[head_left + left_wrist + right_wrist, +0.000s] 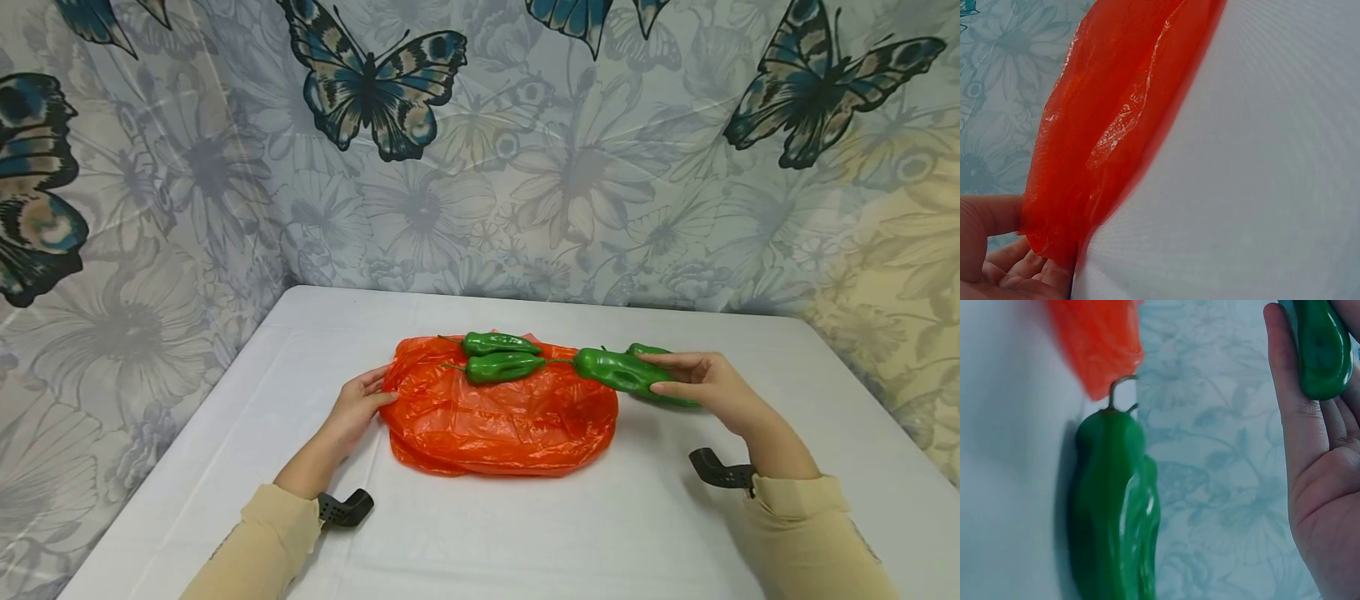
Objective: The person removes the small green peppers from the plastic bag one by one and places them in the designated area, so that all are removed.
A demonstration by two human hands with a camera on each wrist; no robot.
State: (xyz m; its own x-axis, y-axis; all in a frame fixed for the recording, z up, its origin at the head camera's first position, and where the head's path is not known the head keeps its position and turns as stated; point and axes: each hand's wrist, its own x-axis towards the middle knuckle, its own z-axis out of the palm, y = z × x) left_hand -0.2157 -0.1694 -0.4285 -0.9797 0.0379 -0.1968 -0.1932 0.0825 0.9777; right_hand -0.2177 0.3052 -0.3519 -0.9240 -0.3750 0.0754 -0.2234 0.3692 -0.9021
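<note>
An orange-red plastic bag (495,425) lies flat on the white table. My left hand (358,408) pinches its left edge; in the left wrist view the thumb is on one face of the bag (1110,112) and the curled fingers are behind it. Two green peppers (504,367) rest side by side on the bag's far part, stems to the left. My right hand (697,385) grips another green pepper (618,372) by its blunt right end, over the bag's right edge, its stem pointing left toward those two.
More green peppers (1110,500) lie together on the table to the right of the bag, partly hidden behind the held one. Black wrist mounts (347,507) jut from both sleeves. A butterfly-print cloth (480,192) hangs behind the white table (480,533).
</note>
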